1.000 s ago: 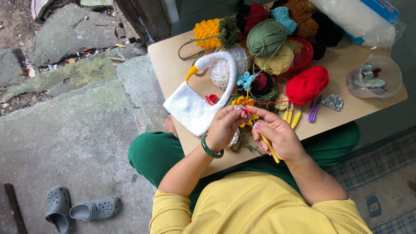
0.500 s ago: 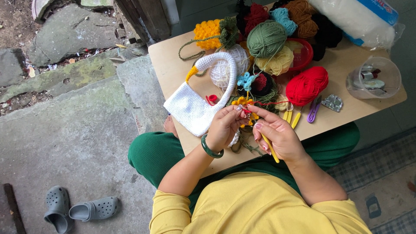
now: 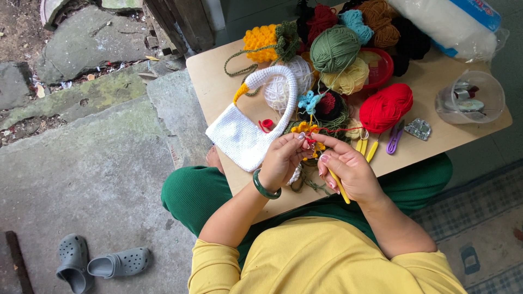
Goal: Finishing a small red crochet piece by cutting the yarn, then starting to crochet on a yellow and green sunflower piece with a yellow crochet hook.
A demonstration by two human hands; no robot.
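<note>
My left hand (image 3: pixel 284 158), with a green bangle on its wrist, pinches a small red crochet piece (image 3: pixel 309 141) over the wooden table's (image 3: pixel 210 81) near edge. My right hand (image 3: pixel 348 169) holds a yellow crochet hook (image 3: pixel 339 186) and touches the same piece with its fingertips. Red yarn runs from the piece up to a red yarn ball (image 3: pixel 385 106). Just left of my hands lies a white crocheted swan-shaped bag (image 3: pixel 245 130).
Yarn balls in green (image 3: pixel 335 48), cream, orange and teal crowd the table's far side. A clear plastic tub (image 3: pixel 469 98), purple snips (image 3: pixel 393 140) and yellow hooks lie to the right. Grey clogs (image 3: pixel 98 264) sit on the stone floor at left.
</note>
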